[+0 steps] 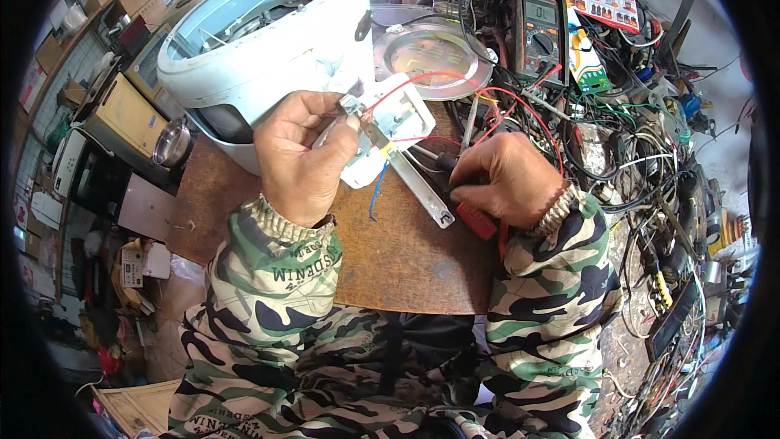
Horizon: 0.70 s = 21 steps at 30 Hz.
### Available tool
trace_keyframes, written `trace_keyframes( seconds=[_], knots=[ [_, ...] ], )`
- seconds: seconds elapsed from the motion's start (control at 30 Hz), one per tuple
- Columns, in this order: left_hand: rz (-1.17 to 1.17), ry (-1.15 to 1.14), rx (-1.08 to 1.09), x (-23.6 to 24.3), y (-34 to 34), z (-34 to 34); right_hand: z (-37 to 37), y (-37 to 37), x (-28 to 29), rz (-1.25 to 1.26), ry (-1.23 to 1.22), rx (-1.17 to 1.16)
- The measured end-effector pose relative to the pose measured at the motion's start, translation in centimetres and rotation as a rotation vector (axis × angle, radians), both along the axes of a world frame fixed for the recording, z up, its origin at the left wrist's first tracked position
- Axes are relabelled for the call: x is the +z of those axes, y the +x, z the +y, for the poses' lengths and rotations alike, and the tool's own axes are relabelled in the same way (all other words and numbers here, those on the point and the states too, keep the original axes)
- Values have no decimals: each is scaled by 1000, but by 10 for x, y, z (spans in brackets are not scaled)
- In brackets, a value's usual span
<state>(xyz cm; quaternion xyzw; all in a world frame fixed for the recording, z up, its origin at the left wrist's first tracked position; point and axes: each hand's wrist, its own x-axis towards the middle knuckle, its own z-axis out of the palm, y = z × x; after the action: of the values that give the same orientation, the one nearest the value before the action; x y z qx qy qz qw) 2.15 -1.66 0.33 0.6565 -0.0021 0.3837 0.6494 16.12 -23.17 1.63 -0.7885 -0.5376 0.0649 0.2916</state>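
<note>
A small white plastic housing (388, 126), opened up with red, yellow and blue wires (422, 80) trailing from it, sits near the middle of the brown worktop (390, 260). It leans against the pale blue appliance shell (244, 41) just behind it. A white strip (418, 187) runs out from under the housing toward the person.

The work looks partway through: the housing is open and its wires are loose. Nothing shows it closed up again.

The left hand (302, 150) is closed, thumb and fingers pinching a small metal part (351, 104) at the housing's upper left corner. The right hand (504, 179), just right of the housing, is wrapped shut around a red-handled screwdriver (475, 219), its tip pointing toward the housing. Behind the housing lie a round metal plate (435, 53) and a multimeter (539, 28); tangled cables (642, 154) crowd the far right.
</note>
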Motion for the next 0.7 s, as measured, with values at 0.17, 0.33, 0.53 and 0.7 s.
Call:
trace_keyframes(
  seconds=[0.17, 0.33, 0.53, 0.7],
  knots=[
    [-25, -32, 10, 7, -2, -2, 8, 11, -3, -96, 189, -318],
    [-77, -4, 37, 8, -1, -6, 30, 24, -28, -182, 235, -195],
    [-55, 25, 60, 3, -8, 5, 78, 33, -33, -76, 70, -77],
    [-14, 13, 2, 5, 0, -7, 68, 61, -61, -93, 114, -85]
  ],
)
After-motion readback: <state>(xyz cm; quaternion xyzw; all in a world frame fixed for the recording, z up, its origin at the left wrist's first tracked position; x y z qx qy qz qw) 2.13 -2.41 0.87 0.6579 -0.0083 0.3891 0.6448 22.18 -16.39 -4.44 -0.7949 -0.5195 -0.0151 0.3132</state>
